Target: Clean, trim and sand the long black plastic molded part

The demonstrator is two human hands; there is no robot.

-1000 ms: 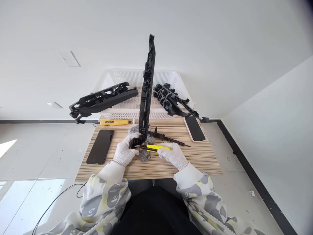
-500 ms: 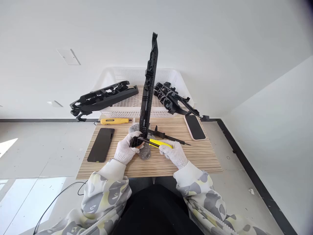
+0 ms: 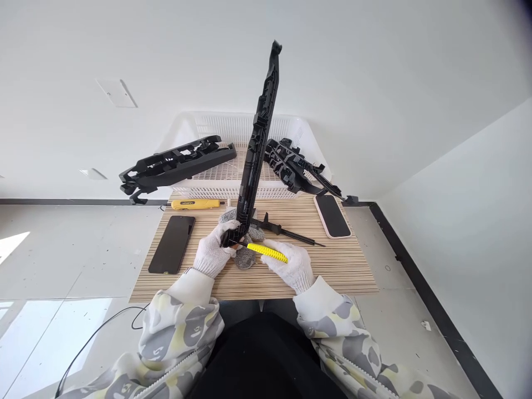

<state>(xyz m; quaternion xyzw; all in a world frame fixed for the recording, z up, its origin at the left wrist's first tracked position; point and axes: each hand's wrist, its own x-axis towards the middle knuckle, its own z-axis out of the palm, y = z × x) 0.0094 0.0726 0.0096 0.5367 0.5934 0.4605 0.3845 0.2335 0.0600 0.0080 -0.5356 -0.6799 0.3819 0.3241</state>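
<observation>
Gloved in white, my left hand (image 3: 213,249) is closed round the lower end of a long black plastic trim part (image 3: 258,133). The part rises from the hand, tilted with its top to the right. My right hand (image 3: 291,263), also gloved, grips a yellow utility knife (image 3: 267,252). The knife's front end points left and meets the lower end of the part near my left fingers; the exact contact is too small to see. Beneath the part lies a grey knitted cloth or glove (image 3: 246,259), partly covered by my left hand.
A white basket (image 3: 233,191) at the back bears black plastic parts at left (image 3: 178,163) and right (image 3: 291,163). On the striped table (image 3: 332,282) lie a yellow tool (image 3: 195,204), a black phone (image 3: 172,245), a pink-edged phone (image 3: 332,216) and a black caliper (image 3: 286,231).
The trim part has tilted further to the right at its top. My right hand has moved slightly left and down, and the knife has turned to a new angle against the part's lower end.
</observation>
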